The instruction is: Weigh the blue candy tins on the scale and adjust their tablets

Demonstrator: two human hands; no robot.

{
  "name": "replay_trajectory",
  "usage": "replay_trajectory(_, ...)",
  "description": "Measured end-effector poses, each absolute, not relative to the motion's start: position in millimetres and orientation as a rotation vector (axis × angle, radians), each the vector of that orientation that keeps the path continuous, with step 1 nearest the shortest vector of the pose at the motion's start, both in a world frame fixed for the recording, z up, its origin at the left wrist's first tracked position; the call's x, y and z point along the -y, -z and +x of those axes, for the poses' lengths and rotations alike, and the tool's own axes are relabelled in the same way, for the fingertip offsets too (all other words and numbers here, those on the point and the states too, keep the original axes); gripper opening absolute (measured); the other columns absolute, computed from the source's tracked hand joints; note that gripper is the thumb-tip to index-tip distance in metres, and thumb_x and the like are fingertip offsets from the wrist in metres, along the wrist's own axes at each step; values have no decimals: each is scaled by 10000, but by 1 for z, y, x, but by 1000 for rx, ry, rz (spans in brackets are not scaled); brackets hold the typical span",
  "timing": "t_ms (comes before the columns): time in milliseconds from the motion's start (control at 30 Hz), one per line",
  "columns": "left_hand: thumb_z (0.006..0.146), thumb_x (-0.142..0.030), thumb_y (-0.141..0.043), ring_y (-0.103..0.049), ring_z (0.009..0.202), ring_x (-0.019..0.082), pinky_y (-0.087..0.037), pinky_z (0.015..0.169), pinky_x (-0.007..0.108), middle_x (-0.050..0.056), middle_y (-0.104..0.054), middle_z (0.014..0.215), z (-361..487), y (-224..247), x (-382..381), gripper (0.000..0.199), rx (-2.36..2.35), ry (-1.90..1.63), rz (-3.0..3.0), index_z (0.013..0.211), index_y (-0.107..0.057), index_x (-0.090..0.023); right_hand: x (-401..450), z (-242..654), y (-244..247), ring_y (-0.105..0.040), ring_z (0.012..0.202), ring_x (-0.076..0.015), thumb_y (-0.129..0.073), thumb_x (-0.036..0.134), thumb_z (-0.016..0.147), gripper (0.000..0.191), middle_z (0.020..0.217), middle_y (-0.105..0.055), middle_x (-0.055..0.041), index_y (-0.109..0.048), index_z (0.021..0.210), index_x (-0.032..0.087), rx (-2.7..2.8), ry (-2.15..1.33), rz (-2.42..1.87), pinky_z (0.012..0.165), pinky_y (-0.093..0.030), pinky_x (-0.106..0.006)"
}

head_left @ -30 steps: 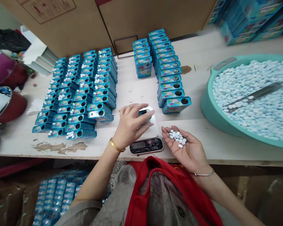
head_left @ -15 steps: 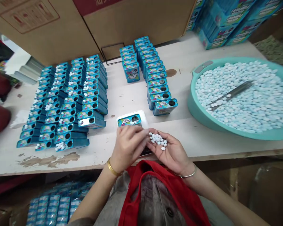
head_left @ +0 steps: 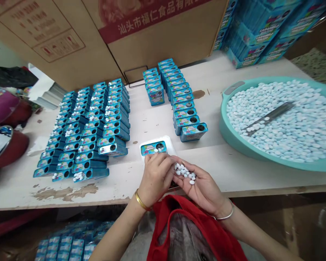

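My right hand [head_left: 203, 186] is cupped palm up and holds a small pile of white candies [head_left: 186, 171]. Against its fingers rests my left hand [head_left: 156, 177], back of the hand up, fingers bent and drawn together. Its fingertips are partly hidden, so what they pinch cannot be made out. Just beyond the left knuckles, a blue candy tin [head_left: 149, 148] stands on a white scale-like tray [head_left: 167, 142]. A few white candies show at the tin's round opening. The lower part of the tray is covered by my hands.
At left stand rows of blue tins [head_left: 91, 125], several with candies on top. More tins [head_left: 183, 98] form two columns mid-table. A turquoise basin [head_left: 233, 136] of candies with a metal scoop [head_left: 274, 114] is at right. Behind are a cardboard box [head_left: 157, 47] and stacked packs [head_left: 258, 36].
The view has tilted up and shifted slightly left, so more of the cardboard box shows. My left fingers are more bent beside the right palm. My right hand still cups the candies.
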State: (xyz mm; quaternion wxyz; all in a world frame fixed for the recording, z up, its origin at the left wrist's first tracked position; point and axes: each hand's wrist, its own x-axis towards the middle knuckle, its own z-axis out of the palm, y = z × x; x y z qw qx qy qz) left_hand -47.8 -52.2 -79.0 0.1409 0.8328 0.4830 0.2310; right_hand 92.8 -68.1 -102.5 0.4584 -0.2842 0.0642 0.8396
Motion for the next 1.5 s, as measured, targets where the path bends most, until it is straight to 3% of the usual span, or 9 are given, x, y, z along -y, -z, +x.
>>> replay_trajectory(200,849,-159,-567,-573,861,156,-404,773,316,31,-641,916,-66,72,41,114,-1489,-1110,2380,949,-589,-208,64,96,98,-640,1052,-195,-508,172,850,280,1077,-694,-154,-643,1069,63,-155,-2086,-709,970,-480,-301)
replay_trajectory(533,840,-239,-590,-460,1198,286,-321,954,462,135,-517,1326,-89,102,45,370,-1688,-835,2632,1208,-556,-228,63,98,104,-616,1094,-230,-500,165,855,315,1122,-668,-196,-597,1124,32,-221,-2086,-744,969,-484,-308)
replay_trajectory(633,853,-231,-567,-442,1236,280,-298,1002,480,132,-509,1343,-86,97,37,382,-1587,-773,2693,1233,-529,-230,62,99,104,-625,1081,-225,-515,164,848,302,1105,-676,-193,-611,1105,37,-211,-2075,-737,967,-486,-308)
replay_trajectory(800,851,-218,-564,-450,1239,276,-325,1000,479,144,-532,1304,-92,90,33,410,-1749,-992,2566,1256,-505,-221,62,105,106,-614,1098,-240,-524,159,836,305,1119,-667,-206,-615,1100,35,-231,-2039,-760,953,-498,-306)
replay_trajectory(1033,874,-273,-536,-355,1321,294,-241,1056,507,143,-454,1390,-87,91,34,438,-1521,-720,2681,1302,-461,-223,59,105,109,-623,1083,-234,-530,162,839,308,1114,-671,-201,-609,1112,42,-255,-2048,-784,939,-509,-300)
replay_trajectory(1133,862,-361,-558,-441,1226,286,-297,1004,452,158,-504,1321,-90,84,26,534,-1568,-625,2627,1342,-404,-186,58,106,109,-622,1084,-236,-526,158,843,300,1103,-677,-197,-614,1104,40,-276,-2045,-787,938,-510,-300)
replay_trajectory(1267,861,-397,-563,-563,923,204,-348,842,358,62,-636,1000,-99,72,-9,352,-1564,-423,2585,1154,-531,-205,56,108,110,-601,1110,-255,-556,154,830,277,1129,-666,-194,-637,1068,40,-310,-2018,-773,961,-497,-310)
replay_trajectory(1500,831,-340,-598,-563,952,234,-319,820,370,72,-627,1034,-92,84,-152,293,-1655,-406,2663,1090,-565,-208,52,111,115,-592,1125,-235,-579,164,827,243,1114,-680,-168,-670,1034,75,-294,-2002,-726,957,-499,-284)
